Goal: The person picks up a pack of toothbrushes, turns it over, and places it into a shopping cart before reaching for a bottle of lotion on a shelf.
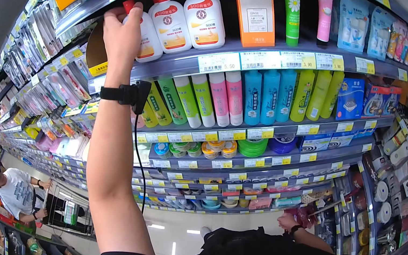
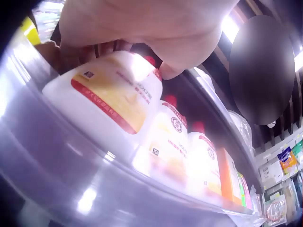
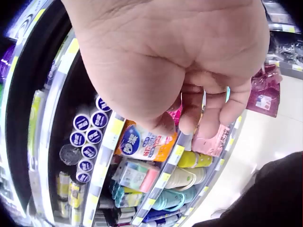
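At the left end of the upper shelf, my left hand [image 1: 123,35] grips a white lotion bottle [image 1: 146,36] with a red cap, fingers and thumb about its top. In the left wrist view the same bottle [image 2: 111,92] leans at the shelf's front edge, and the thumb lies by its shoulder. Two matching bottles [image 1: 171,21] [image 1: 203,15] stand to its right. Low by my side, my right hand [image 3: 180,61] hangs with loosely curled fingers and holds nothing. Behind those fingers, in the right wrist view, are low shelves with packaged goods [image 3: 144,142]. A maroon package [image 3: 265,92] hangs nearby.
Right of the bottles stand an orange-and-white box [image 1: 255,14], a green tube [image 1: 293,10] and a pink tube [image 1: 326,13]. Several colored bottles [image 1: 226,96] line the shelf below. A person with a cart [image 1: 68,211] is in the aisle at left.
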`<state>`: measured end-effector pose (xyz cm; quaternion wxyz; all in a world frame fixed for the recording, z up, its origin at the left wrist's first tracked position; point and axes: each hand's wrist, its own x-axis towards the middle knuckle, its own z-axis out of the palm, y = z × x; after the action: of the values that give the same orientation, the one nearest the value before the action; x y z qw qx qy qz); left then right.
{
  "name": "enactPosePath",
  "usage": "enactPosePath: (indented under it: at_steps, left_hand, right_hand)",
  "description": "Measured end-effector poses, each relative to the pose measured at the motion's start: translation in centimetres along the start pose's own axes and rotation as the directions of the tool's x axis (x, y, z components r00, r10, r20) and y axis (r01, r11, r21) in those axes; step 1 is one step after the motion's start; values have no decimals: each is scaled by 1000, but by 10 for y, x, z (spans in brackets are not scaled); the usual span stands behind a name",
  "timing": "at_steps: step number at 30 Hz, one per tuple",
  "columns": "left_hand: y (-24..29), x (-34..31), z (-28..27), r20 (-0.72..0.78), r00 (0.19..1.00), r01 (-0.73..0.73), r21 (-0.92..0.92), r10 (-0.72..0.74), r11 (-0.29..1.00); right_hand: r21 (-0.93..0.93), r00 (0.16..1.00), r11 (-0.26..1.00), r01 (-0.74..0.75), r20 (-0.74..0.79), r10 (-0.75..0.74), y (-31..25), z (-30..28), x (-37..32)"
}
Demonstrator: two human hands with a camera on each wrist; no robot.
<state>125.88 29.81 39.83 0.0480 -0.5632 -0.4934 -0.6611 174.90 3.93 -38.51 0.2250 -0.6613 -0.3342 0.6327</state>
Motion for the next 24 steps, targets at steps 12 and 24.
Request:
enactPosePath:
  at_steps: [12, 24]
  left_hand:
    - [74, -52, 10, 136, 760, -630, 394, 636, 669]
    - [77, -46, 28, 265, 849, -508, 645, 456, 571]
  right_hand:
    - [-273, 996, 958, -87, -40, 79, -6, 0, -19]
    - [-23, 995, 996, -91, -53, 90, 3, 1, -37]
